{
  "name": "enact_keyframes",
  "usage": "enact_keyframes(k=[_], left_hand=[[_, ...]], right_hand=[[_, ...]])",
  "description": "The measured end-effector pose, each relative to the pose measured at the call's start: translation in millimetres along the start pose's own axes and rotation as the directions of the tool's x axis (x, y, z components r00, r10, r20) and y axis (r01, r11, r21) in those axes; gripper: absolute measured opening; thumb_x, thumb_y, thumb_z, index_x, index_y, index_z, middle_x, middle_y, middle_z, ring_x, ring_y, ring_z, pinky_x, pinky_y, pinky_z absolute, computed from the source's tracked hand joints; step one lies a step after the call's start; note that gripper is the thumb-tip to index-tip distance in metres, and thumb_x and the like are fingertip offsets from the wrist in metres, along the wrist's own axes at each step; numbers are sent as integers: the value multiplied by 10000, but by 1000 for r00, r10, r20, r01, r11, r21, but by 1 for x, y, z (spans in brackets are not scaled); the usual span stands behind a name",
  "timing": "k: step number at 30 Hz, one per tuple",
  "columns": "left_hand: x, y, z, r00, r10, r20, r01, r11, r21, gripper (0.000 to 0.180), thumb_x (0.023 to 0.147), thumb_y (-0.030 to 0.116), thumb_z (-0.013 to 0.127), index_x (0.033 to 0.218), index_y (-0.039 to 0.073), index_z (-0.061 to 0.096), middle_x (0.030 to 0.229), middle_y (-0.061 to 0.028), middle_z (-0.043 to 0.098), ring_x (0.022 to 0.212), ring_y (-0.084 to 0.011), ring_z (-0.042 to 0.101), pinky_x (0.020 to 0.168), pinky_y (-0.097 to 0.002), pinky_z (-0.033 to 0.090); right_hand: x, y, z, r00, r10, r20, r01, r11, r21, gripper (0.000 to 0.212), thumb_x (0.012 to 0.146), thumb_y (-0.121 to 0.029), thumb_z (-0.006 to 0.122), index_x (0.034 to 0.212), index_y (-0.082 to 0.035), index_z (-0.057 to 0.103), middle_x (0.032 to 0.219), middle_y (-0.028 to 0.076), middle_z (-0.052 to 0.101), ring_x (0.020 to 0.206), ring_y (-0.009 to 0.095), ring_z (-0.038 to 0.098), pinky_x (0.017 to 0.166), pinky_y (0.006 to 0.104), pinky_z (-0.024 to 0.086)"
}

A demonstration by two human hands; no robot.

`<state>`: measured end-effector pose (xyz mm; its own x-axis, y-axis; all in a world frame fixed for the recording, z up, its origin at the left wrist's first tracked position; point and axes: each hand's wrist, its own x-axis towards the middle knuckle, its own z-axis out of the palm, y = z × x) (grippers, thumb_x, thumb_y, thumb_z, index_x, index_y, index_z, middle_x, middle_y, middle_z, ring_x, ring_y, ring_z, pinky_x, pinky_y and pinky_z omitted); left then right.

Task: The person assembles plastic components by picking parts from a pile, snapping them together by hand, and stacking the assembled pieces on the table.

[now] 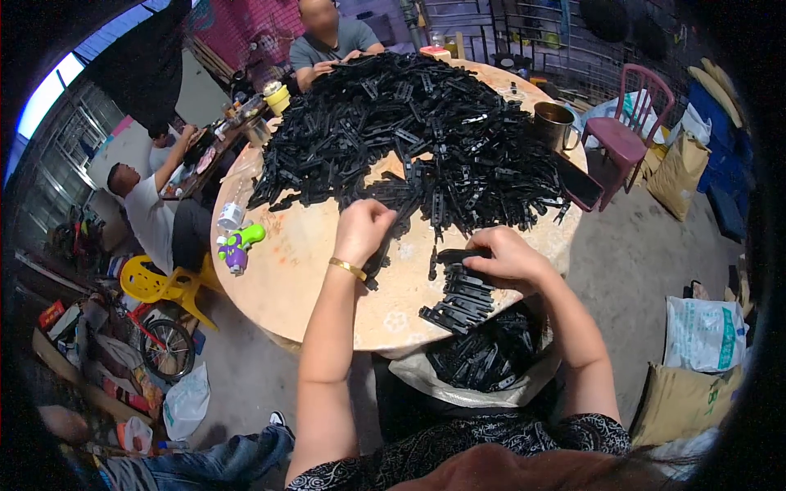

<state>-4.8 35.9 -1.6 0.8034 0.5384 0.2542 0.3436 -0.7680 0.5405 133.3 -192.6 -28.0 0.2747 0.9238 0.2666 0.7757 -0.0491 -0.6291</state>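
A large heap of narrow black plastic clip-like pieces (385,114) covers the far half of the round table (286,295). At its near edge my left hand (364,233), with a gold bracelet on the wrist, has its fingers curled together against loose pieces; what they pinch is hidden. To the right, my right hand (508,255) closes thumb and fingers on a black clip-like piece at the top of a neat row of pieces (458,303). The row lies side by side near the table's front edge. Below it, an open sack (524,394) contains more such pieces.
A purple and green toy gun (239,245) and a small white-capped bottle (231,215) stand at the left. A metal mug (554,125) and a dark phone-like slab (579,182) sit at the right. A person (327,41) works across the table; a maroon chair (626,131) stands beyond.
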Motion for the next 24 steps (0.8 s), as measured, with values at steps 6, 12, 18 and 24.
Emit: enact_keyframes(k=[6, 12, 18, 24], left_hand=[[-7, 15, 28, 965, 200, -173, -129, 927, 351, 281, 674, 176, 699, 886, 39, 575, 939, -157, 544, 870, -323, 498, 755, -391, 431], [-1, -3, 37, 914, 333, -233, -214, 881, 423, 215, 688, 11, 584, 898, -1, 538, 829, -175, 561, 803, -324, 526, 701, -389, 450], [3, 6, 34, 854, 336, -398, -264, 938, 224, 356, 695, 10, 571, 1045, -30, 521, 882, -161, 604, 767, -254, 593, 678, -338, 482], [6, 2, 23, 996, -86, -13, 39, 574, -818, 249, 816, -24, 535, 1063, -11, 503, 852, -47, 568, 696, -106, 583, 653, -234, 528]], right_hand=[[4, -5, -21, 921, -33, 388, 41, 999, -13, 335, 739, -359, 614, 743, -26, 651, 661, 145, 612, 633, 291, 592, 588, 386, 449], [29, -26, -13, 979, -154, 137, 188, 940, -284, 247, 721, -285, 660, 798, -50, 664, 813, 121, 634, 756, 299, 591, 673, 376, 476], [53, -10, 34, 892, -375, 252, 417, 899, -138, 297, 684, -113, 680, 974, -74, 636, 953, 94, 605, 883, 271, 545, 792, 349, 449], [49, -13, 24, 953, -299, -44, 299, 954, -14, 231, 771, -148, 621, 983, -55, 628, 843, 113, 607, 809, 279, 565, 723, 355, 458]])
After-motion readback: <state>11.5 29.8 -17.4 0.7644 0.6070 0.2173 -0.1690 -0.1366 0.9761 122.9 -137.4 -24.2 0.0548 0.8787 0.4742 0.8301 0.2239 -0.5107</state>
